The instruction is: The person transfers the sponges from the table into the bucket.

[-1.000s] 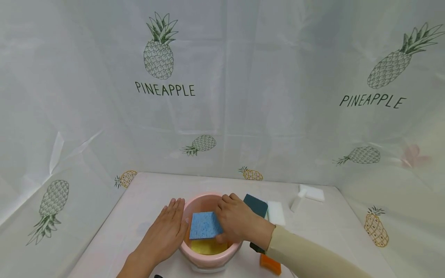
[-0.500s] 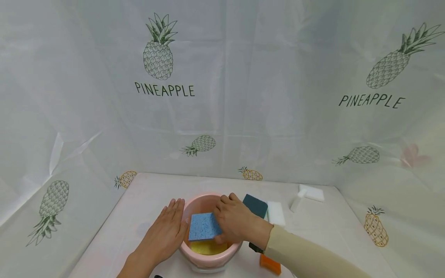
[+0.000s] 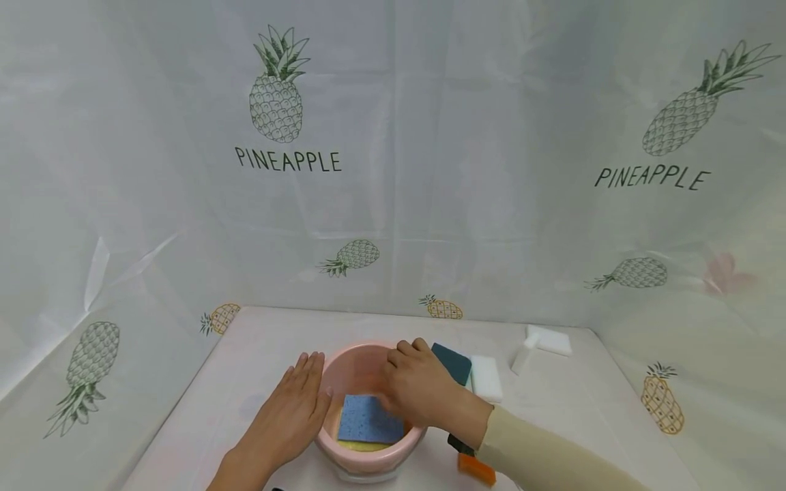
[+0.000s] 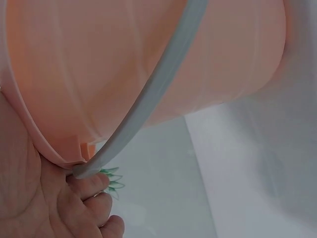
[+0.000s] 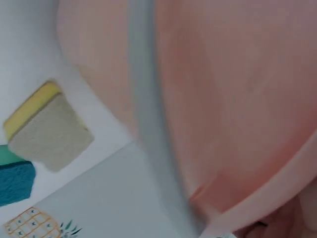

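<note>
- Although it plays no part in the handling, a pineapple-print sheet (image 3: 460, 170) is the biggest thing here, hanging behind the work, probably to screen off the background.
- Next comes the pale table (image 3: 276, 331), which bears the bucket and the loose cleaning pieces.
- The pink bucket (image 3: 368, 464) stands upright near the front, its mouth facing up between both hands, which seems to be for easy loading. Its grey handle (image 4: 153, 94) hangs down against the outside wall, so it does not cross the opening.
- The left hand (image 3: 288, 409) lies open along the left rim, fingers straight and together, likely to steady the bucket.
- The right hand (image 3: 420, 385) reaches over the right rim with bent fingers. The fingertips are blurred inside, so I cannot tell whether they pinch anything or touch the sponge.
- The blue sponge (image 3: 370, 419) is inside the bucket, lower than half a second ago. Then it was up near the mouth in the right hand; now more of its face shows, darker, and the hand sits slightly farther right.
- A dark green pad (image 3: 453, 363), a white block (image 3: 487, 378) and an orange block (image 3: 476, 469) lie right of the bucket, presumably kept there for short reaches.
- Smallest in view is a strip of yellow sponge (image 3: 362, 446) at the blue one's near edge; a wider band showed earlier.
</note>
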{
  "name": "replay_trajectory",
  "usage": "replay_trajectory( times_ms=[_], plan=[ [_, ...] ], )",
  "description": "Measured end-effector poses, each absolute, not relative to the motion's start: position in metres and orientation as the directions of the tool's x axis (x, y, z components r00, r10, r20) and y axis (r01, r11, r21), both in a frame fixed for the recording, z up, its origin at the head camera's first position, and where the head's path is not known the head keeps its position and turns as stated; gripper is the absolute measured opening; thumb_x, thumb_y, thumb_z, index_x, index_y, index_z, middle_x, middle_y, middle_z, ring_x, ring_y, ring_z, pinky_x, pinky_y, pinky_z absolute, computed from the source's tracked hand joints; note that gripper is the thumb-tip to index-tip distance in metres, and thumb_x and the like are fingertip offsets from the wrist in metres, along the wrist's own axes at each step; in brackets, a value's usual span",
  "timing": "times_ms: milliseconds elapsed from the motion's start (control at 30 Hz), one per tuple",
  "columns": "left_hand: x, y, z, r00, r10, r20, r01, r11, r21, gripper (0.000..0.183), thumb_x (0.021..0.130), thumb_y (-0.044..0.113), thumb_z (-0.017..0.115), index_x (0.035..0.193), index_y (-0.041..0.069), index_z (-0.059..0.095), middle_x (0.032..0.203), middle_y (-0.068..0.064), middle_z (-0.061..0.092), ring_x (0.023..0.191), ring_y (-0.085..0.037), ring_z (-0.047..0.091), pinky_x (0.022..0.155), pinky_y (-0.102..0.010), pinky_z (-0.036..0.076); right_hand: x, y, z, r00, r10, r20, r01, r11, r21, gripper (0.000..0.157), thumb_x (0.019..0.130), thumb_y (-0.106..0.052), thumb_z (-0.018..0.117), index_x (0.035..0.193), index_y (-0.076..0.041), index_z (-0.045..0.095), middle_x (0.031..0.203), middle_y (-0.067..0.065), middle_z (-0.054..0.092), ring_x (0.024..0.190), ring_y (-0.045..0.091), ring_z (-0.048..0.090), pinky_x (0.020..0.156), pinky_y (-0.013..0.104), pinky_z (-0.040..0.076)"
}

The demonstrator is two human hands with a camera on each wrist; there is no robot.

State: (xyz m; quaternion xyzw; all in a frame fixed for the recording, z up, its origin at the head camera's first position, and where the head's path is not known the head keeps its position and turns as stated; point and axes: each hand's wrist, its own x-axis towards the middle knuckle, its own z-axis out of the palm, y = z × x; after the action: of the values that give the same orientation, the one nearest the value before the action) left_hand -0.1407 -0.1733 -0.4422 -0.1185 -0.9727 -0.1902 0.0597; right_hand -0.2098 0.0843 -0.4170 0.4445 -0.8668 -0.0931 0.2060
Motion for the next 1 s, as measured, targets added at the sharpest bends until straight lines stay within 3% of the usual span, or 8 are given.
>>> replay_trajectory(
  times_ms=[133,400,733,1000],
  plan=[
    [-0.141,-0.173,-0.444,-0.966,0.204,0.161,0.25,0.898,0.363,0.064,0.114,0.033,0.042,0.162,-0.007,0.03,0.169,-0.023,0.032,0.16,-0.039,0.024,0.13,-0.058,0.023,-0.216,0.101,-0.418,-0.523,-0.752,0.401,-0.714,0.644,0.276,0.025,0.094,-0.042,0.076,0.1,-0.018,0.075,0.096,-0.004,0.07,0.091,0.017,0.055,0.078,0.033,0.041],
    [-0.141,-0.173,-0.445,-0.966,0.197,0.165,0.245,0.896,0.369,0.064,0.113,0.032,0.045,0.162,-0.007,0.03,0.169,-0.023,0.032,0.16,-0.039,0.025,0.13,-0.057,0.024,-0.235,0.153,-0.412,-0.609,-0.618,0.498,-0.604,0.768,0.215,0.028,0.092,-0.034,0.079,0.106,-0.01,0.076,0.1,0.003,0.072,0.094,0.023,0.059,0.082,0.04,0.046],
    [-0.141,-0.173,-0.445,-0.967,0.189,0.173,0.244,0.887,0.392,0.063,0.112,0.03,0.047,0.162,-0.007,0.032,0.169,-0.022,0.034,0.16,-0.038,0.027,0.13,-0.057,0.025,-0.251,0.193,-0.433,-0.751,-0.509,0.421,-0.473,0.859,0.194,0.048,0.088,-0.041,0.083,0.115,-0.002,0.072,0.11,0.011,0.073,0.102,0.031,0.062,0.086,0.048,0.052],
    [-0.142,-0.173,-0.445,-0.971,0.182,0.157,0.231,0.887,0.399,0.064,0.112,0.031,0.047,0.162,-0.006,0.032,0.169,-0.022,0.034,0.16,-0.037,0.026,0.13,-0.056,0.024,-0.262,0.202,-0.47,-0.814,-0.476,0.333,-0.435,0.88,0.192,0.066,0.086,-0.052,0.084,0.125,-0.001,0.068,0.12,0.015,0.07,0.111,0.035,0.062,0.093,0.054,0.055]
  ],
)
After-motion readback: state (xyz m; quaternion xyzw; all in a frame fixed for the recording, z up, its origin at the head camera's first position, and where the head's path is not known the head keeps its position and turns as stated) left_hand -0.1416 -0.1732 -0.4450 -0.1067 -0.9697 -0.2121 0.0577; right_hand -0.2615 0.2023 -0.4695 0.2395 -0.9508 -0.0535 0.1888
